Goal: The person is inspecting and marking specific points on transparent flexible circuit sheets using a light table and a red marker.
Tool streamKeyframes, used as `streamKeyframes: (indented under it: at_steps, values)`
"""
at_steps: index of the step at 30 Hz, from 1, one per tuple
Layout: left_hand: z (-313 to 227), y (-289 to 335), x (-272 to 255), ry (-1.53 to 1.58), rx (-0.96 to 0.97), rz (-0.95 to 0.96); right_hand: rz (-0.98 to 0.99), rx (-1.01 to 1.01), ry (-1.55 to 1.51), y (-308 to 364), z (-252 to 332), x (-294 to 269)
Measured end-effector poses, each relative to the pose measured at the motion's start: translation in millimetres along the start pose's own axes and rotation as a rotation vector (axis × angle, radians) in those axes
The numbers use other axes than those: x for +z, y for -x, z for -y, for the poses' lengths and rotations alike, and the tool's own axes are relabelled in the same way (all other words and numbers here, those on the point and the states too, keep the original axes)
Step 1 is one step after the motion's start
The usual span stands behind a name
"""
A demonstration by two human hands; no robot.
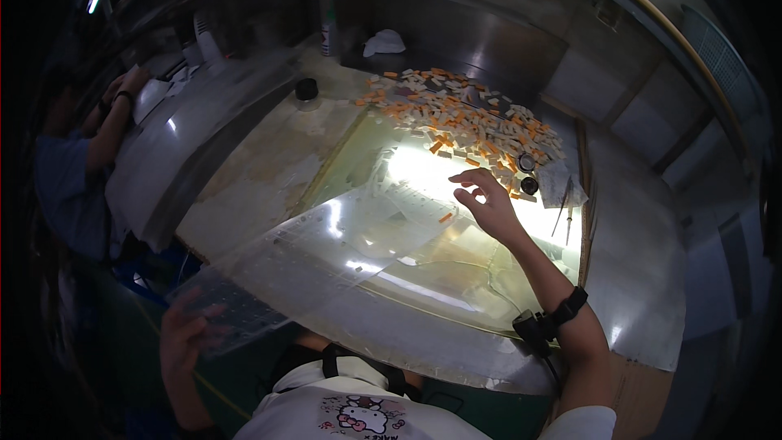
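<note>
A large clear plastic sheet (285, 257) slants from the lower left up over the lit table. My left hand (186, 327) grips its near left corner, with fingers seen blurred through the plastic. Over the bright light panel (415, 165), my right hand (489, 202) hovers with thumb and forefinger apart and nothing visible between them. Just beyond it lies a wide heap of small orange and whitish pieces (481, 126). One orange piece (445, 217) lies by itself, left of my right wrist.
Tweezers or similar thin tools (568, 224) lie by a crumpled clear bag (562, 183) at the right. Two small dark round items (529, 186) sit beside the heap. A black-capped jar (306, 91) stands farther back. Another person (69, 163) works at the left bench.
</note>
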State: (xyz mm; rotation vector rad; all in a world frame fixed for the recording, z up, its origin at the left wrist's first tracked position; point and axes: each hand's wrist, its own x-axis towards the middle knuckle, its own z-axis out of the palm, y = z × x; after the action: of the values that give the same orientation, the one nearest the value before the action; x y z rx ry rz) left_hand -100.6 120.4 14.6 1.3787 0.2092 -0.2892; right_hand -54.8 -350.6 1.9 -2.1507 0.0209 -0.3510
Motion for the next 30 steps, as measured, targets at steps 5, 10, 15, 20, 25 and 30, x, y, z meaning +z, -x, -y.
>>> streamKeyframes:
  at_steps: [5, 10, 15, 20, 25, 30]
  values:
    - [6.0, -6.8, -7.0, -0.011, 0.066, -0.003, 0.012, -0.036, 0.005, -0.7, -0.9, -1.0]
    - [12.9, -13.9, -13.1, 0.044, 0.096, 0.037, 0.024, -0.02, 0.01, -1.6, -2.3, -1.4]
    - [19.1, -19.7, -15.8, 0.074, 0.107, 0.06, 0.011, 0.033, 0.031, -2.7, 1.0, -0.3]
    - [22.5, -27.0, -14.1, 0.133, 0.098, 0.108, 0.076, 0.092, -0.047, -4.6, 8.1, -2.2]
    - [25.6, -32.1, -18.9, 0.187, 0.123, 0.137, 0.106, 0.199, -0.165, -5.4, 12.9, -4.8]
    - [28.5, -33.4, -27.8, 0.219, 0.112, 0.096, 0.094, 0.234, -0.28, -5.5, 19.7, -10.7]
